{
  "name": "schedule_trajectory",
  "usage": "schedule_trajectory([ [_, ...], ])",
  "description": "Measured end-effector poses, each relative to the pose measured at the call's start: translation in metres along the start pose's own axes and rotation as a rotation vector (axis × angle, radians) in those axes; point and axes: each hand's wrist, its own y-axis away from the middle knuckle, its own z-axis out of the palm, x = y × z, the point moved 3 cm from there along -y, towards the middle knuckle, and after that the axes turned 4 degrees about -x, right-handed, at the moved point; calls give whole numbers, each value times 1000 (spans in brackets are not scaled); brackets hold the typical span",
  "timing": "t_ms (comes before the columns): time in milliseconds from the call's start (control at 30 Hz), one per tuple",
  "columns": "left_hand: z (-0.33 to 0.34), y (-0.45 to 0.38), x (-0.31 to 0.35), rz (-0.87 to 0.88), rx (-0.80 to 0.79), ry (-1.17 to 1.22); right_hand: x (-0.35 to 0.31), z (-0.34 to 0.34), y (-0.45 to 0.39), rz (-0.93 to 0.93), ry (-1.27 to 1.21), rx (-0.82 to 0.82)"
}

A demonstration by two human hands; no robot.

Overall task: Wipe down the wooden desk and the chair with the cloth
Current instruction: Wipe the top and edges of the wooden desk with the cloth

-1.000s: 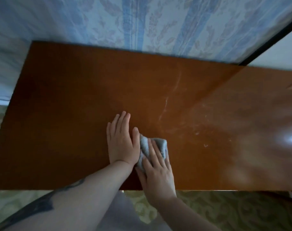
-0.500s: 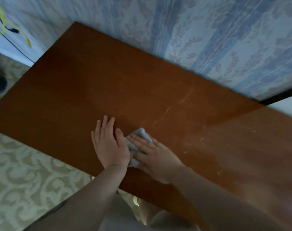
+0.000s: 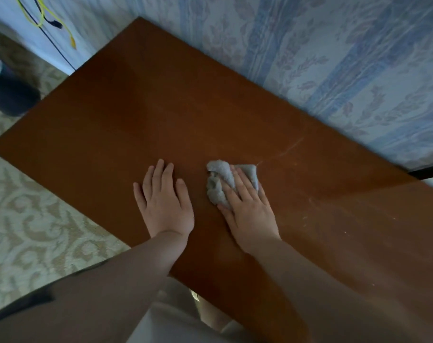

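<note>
The wooden desk [image 3: 141, 115] is a bare reddish-brown top set against the wall. A crumpled grey cloth [image 3: 219, 180] lies near the desk's middle. My right hand [image 3: 251, 209] presses flat on the cloth, fingers spread over its right half. My left hand [image 3: 164, 201] rests palm down on the bare wood a short way left of the cloth, not touching it. Pale dust streaks and specks show on the wood right of the cloth. No chair is in view.
Blue floral wallpaper [image 3: 334, 58] runs along the desk's far edge. A patterned beige carpet [image 3: 32, 231] lies left of the desk. A dark round object [image 3: 7, 92] stands on the floor at far left. Yellow and black cords [image 3: 44, 18] hang at top left.
My right hand has slid the cloth to the right, away from my left hand, which had been touching it. The view has turned further, so the desk lies diagonally.
</note>
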Motion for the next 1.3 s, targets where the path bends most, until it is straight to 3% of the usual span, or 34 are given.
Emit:
schedule_trajectory([
  [33,0,0,0,3,0,-1,-10,7,6,109,-45,54],
  [100,0,0,1,8,-1,-4,-37,18,17,125,-108,93],
  [233,0,0,-1,3,15,12,-38,1,-12,-329,101,-115],
  [267,0,0,-1,4,18,12,-26,-5,-26,-349,127,-159],
  [300,0,-1,0,3,18,10,-14,-9,-36,-269,121,-162],
  [400,-1,-1,0,-1,11,9,-5,-11,-27,164,-126,63],
  [467,1,0,0,1,-2,2,-30,4,-8,221,-169,64],
  [633,1,-2,1,11,11,-11,-26,-5,-29,-283,72,-81],
  [700,1,-1,2,10,10,-10,-3,-8,-42,-162,9,-79],
  [767,1,0,2,14,11,-13,1,-8,-31,142,-77,92],
  [833,1,1,2,16,-1,-16,-20,5,-11,271,-134,139],
  [1000,-1,2,1,17,-12,17,-24,-7,-12,-151,-34,-63],
  [1067,-1,2,2,33,-25,18,7,-11,-12,-85,-54,-73],
  [1133,-3,4,4,24,-20,78,19,-6,14,117,-110,59],
  [1200,-6,9,10,-13,25,223,2,8,50,125,-144,111],
  [1300,-2,13,25,-7,54,353,-12,16,62,-258,38,-85],
])
